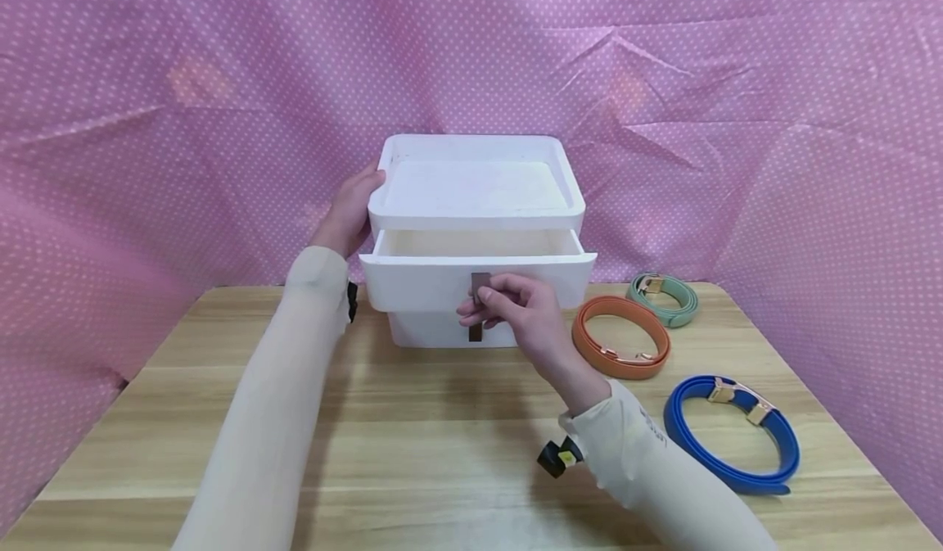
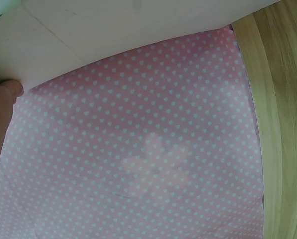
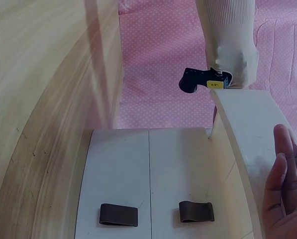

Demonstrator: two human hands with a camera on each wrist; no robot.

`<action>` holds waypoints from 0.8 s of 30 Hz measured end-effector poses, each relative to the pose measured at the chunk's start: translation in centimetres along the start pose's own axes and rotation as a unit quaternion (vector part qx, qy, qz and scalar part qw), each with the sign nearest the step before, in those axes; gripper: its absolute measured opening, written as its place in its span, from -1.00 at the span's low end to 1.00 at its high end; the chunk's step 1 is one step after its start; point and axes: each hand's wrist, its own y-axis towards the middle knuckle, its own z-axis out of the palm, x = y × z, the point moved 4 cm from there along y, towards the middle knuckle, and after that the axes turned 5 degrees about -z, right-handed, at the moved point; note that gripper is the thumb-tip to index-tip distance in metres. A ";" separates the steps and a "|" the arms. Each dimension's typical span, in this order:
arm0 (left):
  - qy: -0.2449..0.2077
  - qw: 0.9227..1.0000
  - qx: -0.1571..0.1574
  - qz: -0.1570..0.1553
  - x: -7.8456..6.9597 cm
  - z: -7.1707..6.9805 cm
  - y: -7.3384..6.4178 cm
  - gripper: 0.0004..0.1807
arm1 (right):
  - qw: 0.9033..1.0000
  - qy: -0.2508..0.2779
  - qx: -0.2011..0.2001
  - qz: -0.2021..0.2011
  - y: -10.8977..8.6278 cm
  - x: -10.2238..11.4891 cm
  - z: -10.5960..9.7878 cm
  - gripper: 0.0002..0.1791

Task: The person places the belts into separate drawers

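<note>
A white drawer cabinet (image 1: 471, 184) stands at the table's back, its top drawer (image 1: 412, 285) pulled partway out. My left hand (image 1: 351, 211) holds the cabinet by its left side near the top; a fingertip rests on the rim. In the left wrist view, fingertips (image 2: 14, 87) bend at the cabinet's edge. At the drawer front, my right hand (image 1: 526, 309) grips the brown pull tab (image 1: 480, 281) with bent fingers. The right wrist view shows its thumb and fingers (image 3: 276, 186) beside that tab. The drawer's visible inside is bare white.
Two lower drawers with brown tabs (image 3: 118, 215) are closed. To the right lie an orange coiled belt (image 1: 585, 346), a green coiled belt (image 1: 681, 312) and a blue coiled belt (image 1: 685, 432) on the wooden table (image 1: 412, 461). Pink dotted cloth (image 1: 471, 43) hangs behind and at the sides.
</note>
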 end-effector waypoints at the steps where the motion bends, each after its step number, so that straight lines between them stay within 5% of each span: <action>1: 0.001 1.000 0.000 0.001 0.0 0.0 0.0 -0.40 | 1.000 0.000 0.001 -0.001 0.0 0.0 0.0 -0.79; 24: 0.002 1.000 -0.006 0.001 0.1 -0.2 -0.1 -0.40 | 1.000 0.006 -0.007 0.003 -0.5 0.1 0.5 -0.78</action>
